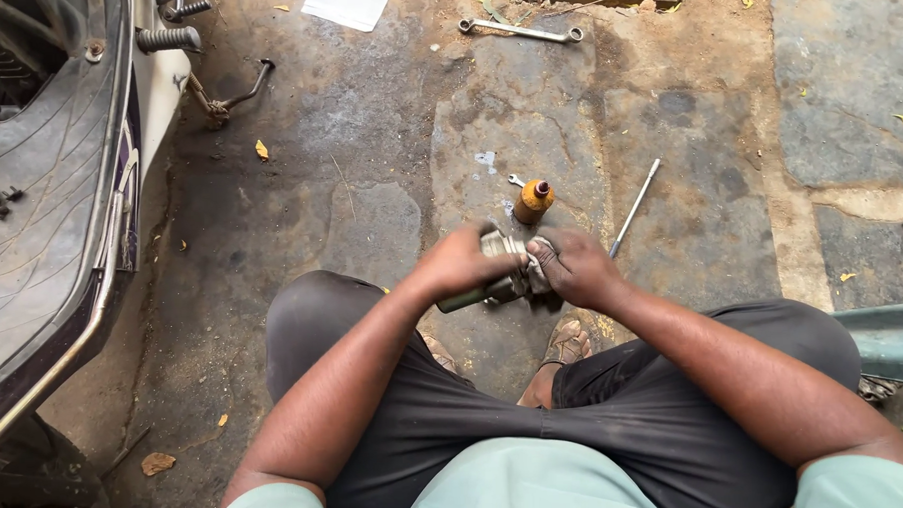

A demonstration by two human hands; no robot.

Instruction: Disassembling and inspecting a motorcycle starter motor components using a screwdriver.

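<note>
Item: cylindrical metal part point(492, 273), greasy, held low over the stone floor point(367, 137) between your knees, just near of the orange-capped bottle point(534, 200).

Your left hand point(459, 264) is closed around its barrel. Your right hand point(575, 268) presses a rag point(540, 264) to its end.

Handling (a judgement): heavy, rigid, slippery; take the barrel.

Long axis: near-left to far-right.

Two wrenches point(521, 29) point(515, 181), one rod point(635, 208) and one orange bottle point(533, 200) are lying on the ground.
</note>
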